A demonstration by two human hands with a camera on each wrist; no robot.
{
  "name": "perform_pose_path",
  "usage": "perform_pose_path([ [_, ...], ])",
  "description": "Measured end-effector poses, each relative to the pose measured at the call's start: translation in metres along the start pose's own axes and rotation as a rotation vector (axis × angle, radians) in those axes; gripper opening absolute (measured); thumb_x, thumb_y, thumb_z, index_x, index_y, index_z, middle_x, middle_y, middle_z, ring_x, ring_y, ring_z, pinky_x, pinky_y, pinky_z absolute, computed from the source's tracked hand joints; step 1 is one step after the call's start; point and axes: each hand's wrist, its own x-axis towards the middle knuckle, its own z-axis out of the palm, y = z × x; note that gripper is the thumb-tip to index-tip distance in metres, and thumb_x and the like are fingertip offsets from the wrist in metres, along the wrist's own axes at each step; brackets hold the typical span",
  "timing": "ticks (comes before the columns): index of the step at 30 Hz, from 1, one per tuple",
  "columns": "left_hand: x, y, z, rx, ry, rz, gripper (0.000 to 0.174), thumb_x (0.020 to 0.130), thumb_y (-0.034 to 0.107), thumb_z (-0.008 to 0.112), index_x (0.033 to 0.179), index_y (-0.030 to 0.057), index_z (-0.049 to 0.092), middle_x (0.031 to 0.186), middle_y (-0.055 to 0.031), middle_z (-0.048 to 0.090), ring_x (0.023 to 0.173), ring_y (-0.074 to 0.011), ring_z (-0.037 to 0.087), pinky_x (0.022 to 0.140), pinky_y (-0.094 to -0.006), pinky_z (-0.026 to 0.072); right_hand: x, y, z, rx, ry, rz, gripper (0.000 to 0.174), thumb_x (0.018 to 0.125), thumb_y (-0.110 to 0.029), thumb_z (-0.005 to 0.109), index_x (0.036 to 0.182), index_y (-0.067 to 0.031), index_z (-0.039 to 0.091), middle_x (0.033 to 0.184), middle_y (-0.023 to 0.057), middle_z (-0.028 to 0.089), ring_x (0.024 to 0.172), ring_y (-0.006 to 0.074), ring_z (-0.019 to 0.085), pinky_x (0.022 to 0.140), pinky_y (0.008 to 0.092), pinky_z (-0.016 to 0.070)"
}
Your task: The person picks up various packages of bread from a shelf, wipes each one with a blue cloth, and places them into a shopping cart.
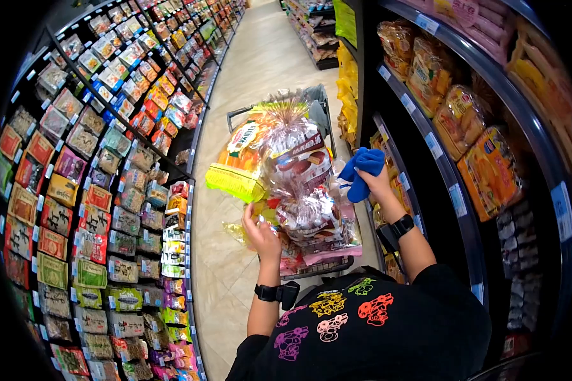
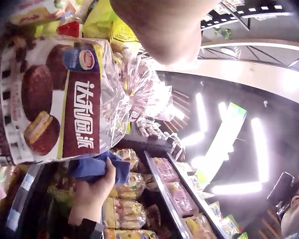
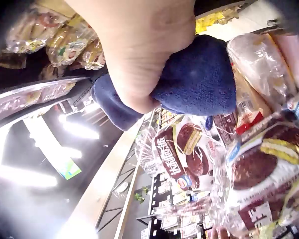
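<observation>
My right hand [image 1: 376, 184] grips a bunched blue cloth [image 1: 368, 166] above the right side of a loaded cart [image 1: 327, 269]. The cloth [image 3: 199, 74] bulges out around the hand [image 3: 139, 45] in the right wrist view. My left hand [image 1: 262, 240], fingers raised and loosely bent, is at the lower edge of a yellow-green snack bag [image 1: 235, 181]; whether it touches the bag is unclear. Clear bags of chocolate pies [image 1: 302, 159] with gathered tops lie beside it, another [image 1: 308, 216] nearer the body. One pie bag [image 2: 55, 99] fills the left of the left wrist view.
Shelves of packaged snacks [image 1: 86, 209] run along the left of the aisle. Bread packages [image 1: 489, 171] stand on dark shelves close to the right arm. Tiled floor [image 1: 257, 51] stretches ahead of the cart. Yellow packages [image 1: 347, 95] hang at the right shelf's end.
</observation>
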Motion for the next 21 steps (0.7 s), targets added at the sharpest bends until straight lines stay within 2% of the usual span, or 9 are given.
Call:
perform_pose_path([
  [2, -0.010, 0.010, -0.013, 0.043, 0.036, 0.042, 0.040, 0.080, 0.012, 0.045, 0.117, -0.0023, 0.045, 0.117, -0.0181, 0.046, 0.107, -0.0287, 0.044, 0.090, -0.0359, 0.0359, -0.021, -0.013, 0.004, -0.064, 0.088, -0.117, 0.031, 0.071, -0.003, 0.068, 0.100, -0.0024, 0.057, 0.095, 0.0046, 0.060, 0.089, 0.0135, 0.056, 0.081, 0.0267, 0.0439],
  [3, -0.016, 0.015, -0.023, 0.068, 0.020, 0.076, 0.038, 0.079, 0.012, 0.046, 0.115, -0.0023, 0.046, 0.116, -0.0182, 0.046, 0.108, -0.0285, 0.044, 0.090, -0.0359, 0.0358, -0.037, -0.022, 0.002, -0.040, 0.074, -0.046, 0.035, 0.069, -0.001, 0.067, 0.102, -0.0016, 0.055, 0.097, 0.0057, 0.059, 0.091, 0.0140, 0.056, 0.083, 0.0276, 0.0434],
  [5, -0.029, 0.024, -0.043, 0.068, -0.034, 0.111, 0.034, 0.077, 0.014, 0.052, 0.108, -0.0015, 0.051, 0.112, -0.0178, 0.050, 0.104, -0.0278, 0.048, 0.088, -0.0359, 0.0379, -0.067, -0.044, 0.016, -0.086, 0.110, -0.115, 0.040, 0.067, -0.001, 0.067, 0.104, -0.0016, 0.053, 0.099, 0.0065, 0.058, 0.093, 0.0148, 0.055, 0.083, 0.0286, 0.0434],
  [8, -0.053, 0.025, -0.074, -0.085, -0.424, 0.114, 0.036, 0.076, 0.014, 0.054, 0.109, -0.0004, 0.052, 0.108, -0.0169, 0.053, 0.100, -0.0291, 0.051, 0.086, -0.0368, 0.0401, -0.121, -0.086, 0.055, -0.234, 0.184, -0.126, 0.051, 0.062, 0.000, 0.067, 0.109, -0.0025, 0.049, 0.101, 0.0084, 0.057, 0.095, 0.0189, 0.055, 0.086, 0.0317, 0.0426],
  [11, -0.075, 0.045, -0.088, -0.241, -0.646, 0.228, 0.040, 0.076, 0.017, 0.057, 0.113, 0.0008, 0.051, 0.107, -0.0168, 0.055, 0.099, -0.0305, 0.054, 0.086, -0.0373, 0.0413, -0.178, -0.123, 0.099, -0.574, 0.053, -0.206, 0.062, 0.058, -0.001, 0.068, 0.116, -0.0046, 0.046, 0.103, 0.0134, 0.053, 0.097, 0.0279, 0.053, 0.086, 0.0362, 0.0416],
  [14, -0.110, 0.040, -0.099, -0.232, -0.743, 0.153, 0.055, 0.078, 0.026, 0.062, 0.119, -0.0036, 0.043, 0.113, -0.0218, 0.051, 0.104, -0.0355, 0.050, 0.091, -0.0386, 0.0390, -0.242, -0.116, 0.133, -0.630, -0.107, -0.185, 0.072, 0.055, -0.008, 0.071, 0.121, -0.0049, 0.042, 0.106, 0.0175, 0.046, 0.100, 0.0359, 0.046, 0.088, 0.0408, 0.0376],
  [15, -0.123, 0.039, -0.106, -0.254, -0.771, 0.052, 0.058, 0.078, 0.028, 0.063, 0.120, -0.0052, 0.041, 0.113, -0.0235, 0.049, 0.106, -0.0356, 0.049, 0.090, -0.0391, 0.0388, -0.265, -0.114, 0.142, -0.702, -0.132, -0.175, 0.076, 0.056, -0.011, 0.071, 0.124, -0.0044, 0.039, 0.107, 0.0184, 0.045, 0.101, 0.0368, 0.044, 0.090, 0.0419, 0.0357],
  [17, -0.146, 0.031, -0.120, -0.265, -0.750, -0.073, 0.054, 0.077, 0.024, 0.065, 0.118, -0.0043, 0.043, 0.108, -0.0206, 0.054, 0.102, -0.0315, 0.054, 0.088, -0.0365, 0.0408, -0.305, -0.107, 0.150, -0.774, -0.194, -0.142, 0.082, 0.061, -0.017, 0.069, 0.131, -0.0035, 0.030, 0.110, 0.0206, 0.039, 0.103, 0.0389, 0.039, 0.092, 0.0457, 0.0310],
  [21, -0.186, 0.006, -0.138, -0.365, -0.707, -0.330, 0.048, 0.079, 0.018, 0.064, 0.118, -0.0032, 0.046, 0.106, -0.0151, 0.057, 0.097, -0.0235, 0.056, 0.086, -0.0326, 0.0427, -0.352, -0.119, 0.151, -0.817, -0.278, -0.074, 0.086, 0.061, -0.021, 0.070, 0.134, -0.0050, 0.027, 0.120, 0.0218, 0.034, 0.106, 0.0405, 0.036, 0.094, 0.0460, 0.0310],
])
